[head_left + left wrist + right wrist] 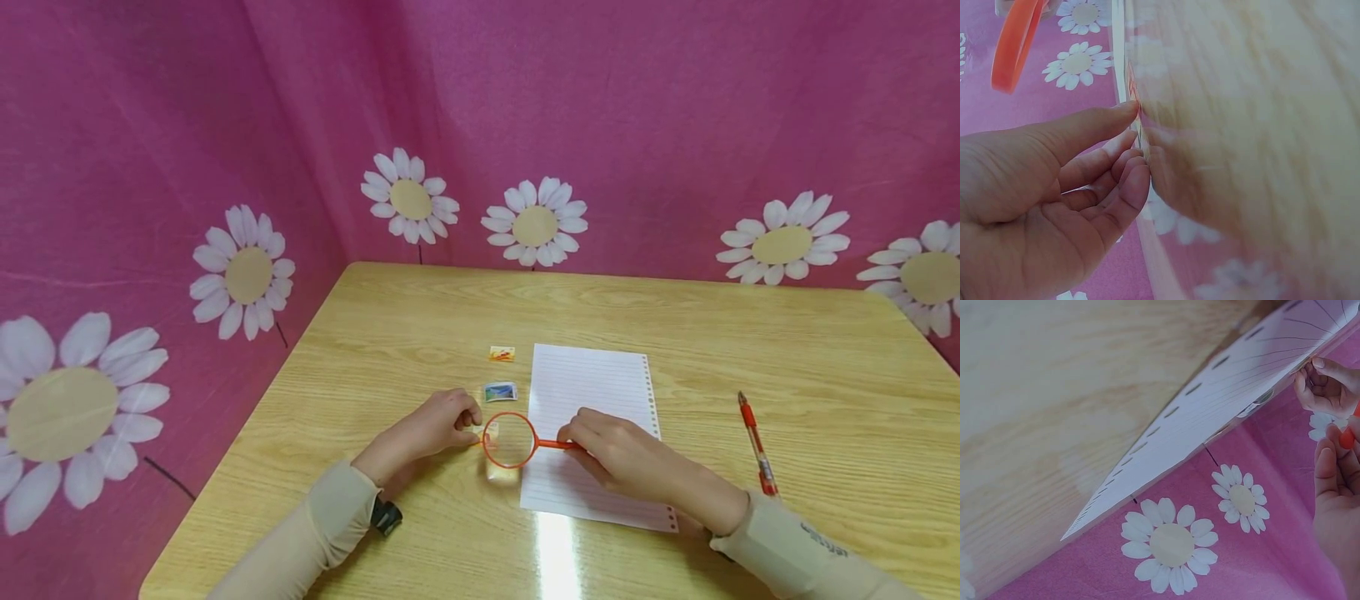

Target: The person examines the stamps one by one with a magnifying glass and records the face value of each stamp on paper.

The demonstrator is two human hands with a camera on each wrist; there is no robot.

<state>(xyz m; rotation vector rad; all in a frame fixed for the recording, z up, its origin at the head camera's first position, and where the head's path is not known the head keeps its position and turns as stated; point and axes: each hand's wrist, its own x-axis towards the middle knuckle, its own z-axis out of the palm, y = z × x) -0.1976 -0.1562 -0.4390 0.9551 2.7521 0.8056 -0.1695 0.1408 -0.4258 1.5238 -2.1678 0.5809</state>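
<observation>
My right hand (622,454) grips the red handle of a magnifying glass (553,444) over the left part of a lined sheet. The round lens hangs above the table, partly over a small stamp (492,433). At that stamp's left side is my left hand (442,423), thumb and bent fingertips at its edge; in the left wrist view the stamp is a thin reddish sliver by the thumb. Farther back lie a blue stamp (500,392) and a yellow-and-red stamp (502,353), in one column with it. In the right wrist view, fingers pinch the orange-red handle (1347,439).
A lined sheet of paper (592,383) with punched holes along its right side lies right of the stamps. Farther right is a red pen (757,446). A pink curtain with white daisies (637,125) hangs behind and left of the wooden table (420,317).
</observation>
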